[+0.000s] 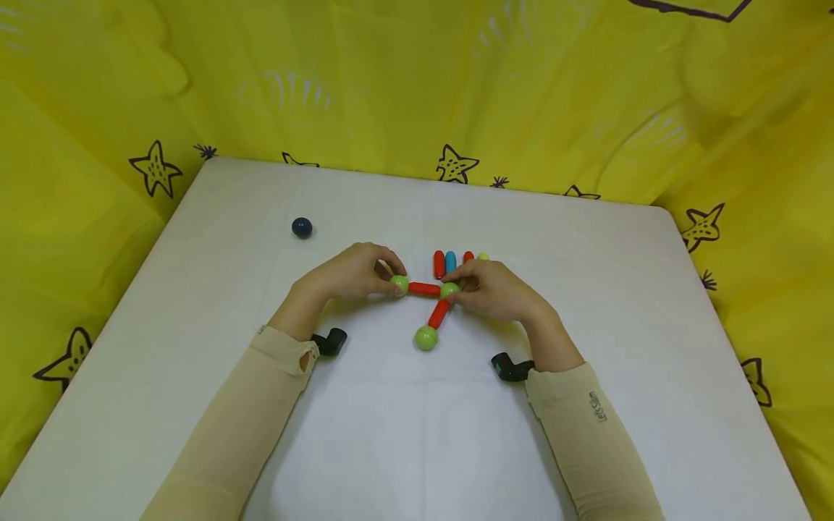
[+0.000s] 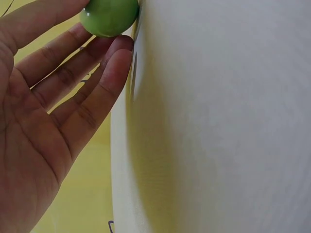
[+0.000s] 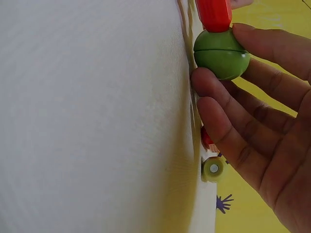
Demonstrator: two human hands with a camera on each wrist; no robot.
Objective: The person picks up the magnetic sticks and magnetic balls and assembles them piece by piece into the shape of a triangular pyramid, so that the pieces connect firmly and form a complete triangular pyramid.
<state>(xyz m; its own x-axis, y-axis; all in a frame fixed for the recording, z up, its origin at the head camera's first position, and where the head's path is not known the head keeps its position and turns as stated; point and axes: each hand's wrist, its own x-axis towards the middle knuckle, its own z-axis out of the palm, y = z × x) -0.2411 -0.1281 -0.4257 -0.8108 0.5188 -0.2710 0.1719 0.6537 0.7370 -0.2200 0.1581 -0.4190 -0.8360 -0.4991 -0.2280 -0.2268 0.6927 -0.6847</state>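
On the white table (image 1: 215, 289) lies a chain of magnetic pieces. My left hand (image 1: 393, 278) pinches a green ball (image 1: 399, 284) at the left end of a red rod (image 1: 424, 289). At that rod's right end, my right hand (image 1: 457, 284) pinches a second green ball (image 1: 449, 290). Another red rod (image 1: 439, 313) slants down from it to a third green ball (image 1: 426, 338), which lies free. The left wrist view shows the fingers (image 2: 104, 77) against the left ball (image 2: 109, 17). In the right wrist view the fingers (image 3: 272, 53) wrap the right ball (image 3: 221, 53) under a red rod (image 3: 214, 13).
Loose rods lie just behind my hands: red (image 1: 439, 264), blue (image 1: 450, 261), red (image 1: 468, 256) and yellow-green (image 1: 483, 256). A dark blue ball (image 1: 302, 228) sits alone at the back left. Yellow star-printed cloth (image 1: 417, 87) walls the table on three sides.
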